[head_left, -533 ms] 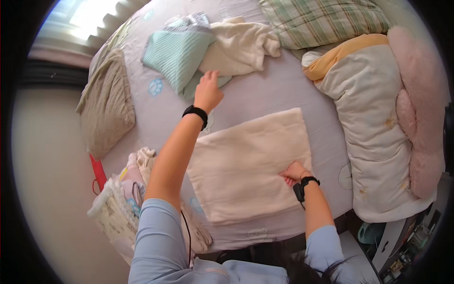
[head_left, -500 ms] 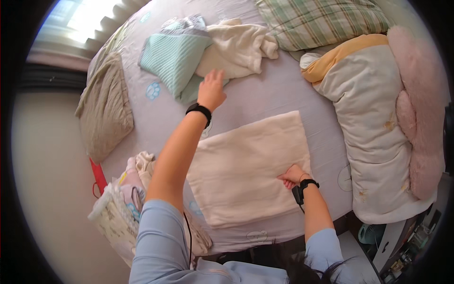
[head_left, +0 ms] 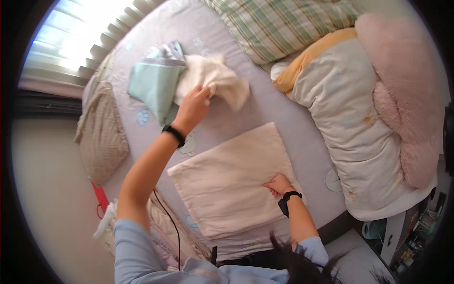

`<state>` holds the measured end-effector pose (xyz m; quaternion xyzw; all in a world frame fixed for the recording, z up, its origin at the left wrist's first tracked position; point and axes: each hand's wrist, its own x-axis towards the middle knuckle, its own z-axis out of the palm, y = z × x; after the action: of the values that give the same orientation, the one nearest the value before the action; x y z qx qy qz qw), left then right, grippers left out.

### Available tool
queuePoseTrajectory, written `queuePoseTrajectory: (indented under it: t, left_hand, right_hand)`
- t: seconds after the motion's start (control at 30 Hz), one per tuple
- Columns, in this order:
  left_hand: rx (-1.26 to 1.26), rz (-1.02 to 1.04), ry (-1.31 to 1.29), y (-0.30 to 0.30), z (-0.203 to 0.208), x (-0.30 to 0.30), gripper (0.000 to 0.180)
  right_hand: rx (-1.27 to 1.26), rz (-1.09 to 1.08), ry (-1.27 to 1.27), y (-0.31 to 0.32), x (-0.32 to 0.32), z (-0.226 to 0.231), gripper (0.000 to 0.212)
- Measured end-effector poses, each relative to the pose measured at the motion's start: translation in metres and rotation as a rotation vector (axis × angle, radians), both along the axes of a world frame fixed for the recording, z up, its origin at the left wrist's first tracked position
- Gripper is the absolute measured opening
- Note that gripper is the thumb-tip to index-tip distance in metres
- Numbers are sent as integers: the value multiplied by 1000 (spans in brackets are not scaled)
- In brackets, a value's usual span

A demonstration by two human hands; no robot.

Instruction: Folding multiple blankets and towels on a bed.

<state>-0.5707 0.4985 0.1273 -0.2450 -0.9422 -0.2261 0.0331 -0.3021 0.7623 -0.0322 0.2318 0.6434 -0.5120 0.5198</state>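
Observation:
My left hand [head_left: 194, 109] is closed on the near edge of a cream fleecy cloth [head_left: 231, 88], which is bunched and partly lifted, its right end smeared by motion. A mint-green ribbed cloth [head_left: 153, 84] with a grey patterned edge lies crumpled just left of it. Nearer to me, a pale cream folded cloth [head_left: 227, 175] is spread flat as a rectangle. On its right part rests my right hand [head_left: 278, 184], fingers curled in and thumb stretched to the left; nothing shows in it.
The bed's lilac sheet [head_left: 312, 161] lies under everything. A green plaid pillow [head_left: 288, 28], a white quilt with a yellow edge [head_left: 336, 109] and a pink plush [head_left: 402, 94] line the right. At left are a beige pillow [head_left: 101, 135] and, nearer, piled clothes [head_left: 165, 232].
My left hand has gone from open fingers beside the cream fleecy cloth to gripping it, and the cloth's right end has swung toward me. My right hand stays on the flat cloth. The view has shifted.

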Motion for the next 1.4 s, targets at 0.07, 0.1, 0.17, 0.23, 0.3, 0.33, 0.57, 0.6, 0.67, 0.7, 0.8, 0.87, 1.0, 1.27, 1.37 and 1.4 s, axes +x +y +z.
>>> queuePoseTrajectory:
  t: [0.07,0.1,0.17,0.23,0.3,0.33,0.57,0.6,0.67,0.7,0.8,0.87,1.0,1.27,1.37,1.4]
  left_hand:
    - [140,73,46,-33,82,41,11]
    - [181,89,96,-48,128,65,13]
    - [313,165,94,-63,205,113,18]
    - [417,181,89,-70,271,151,19]
    - [688,247,4,-71,317,198,20]
    - [695,264,15,-74,329,214,20]
    - [1111,236,-175,-56,396,333,25]
    - [1122,240,-173,-59,405,346,25]
    - [1061,172,-166,-72,426,369,29]
    - [1032,203,-67,-73,430,380,23]
    - [790,234,60,-71,452,423,12]
    - [782,218,87,-65,455,447,6]
    - [264,110,274,-54,454,480,18]
    - [302,2,252,-85,453,506,24]
    - [61,75,2,-120,390,513,21]
    - [-73,130,-61,-134,359,516,21]
  right_hand:
    - [68,-38,97,-4,17,-2,33]
    - [103,-25,98,-10,18,12,32]
    - [126,-58,258,-14,41,19,27]
    - [30,-217,433,-19,76,-1,29]
    - [-221,-287,459,-51,76,62,37]
    - [-451,-393,463,-67,75,104,47]
    - [-576,102,953,-86,130,303,60]
    - [-719,-6,651,-85,141,328,61]
    - [-917,-104,459,-77,161,367,68]
    - [-1108,-214,253,-74,171,383,74]
    - [-901,58,649,-84,214,419,86]
    - [-748,150,934,-112,240,443,93]
    - [-290,549,1507,-156,264,491,79]
    - [-258,-345,1427,-141,218,567,30]
    - [-290,-404,1453,-115,208,605,28]
    - [-365,-436,1422,-109,208,615,27]
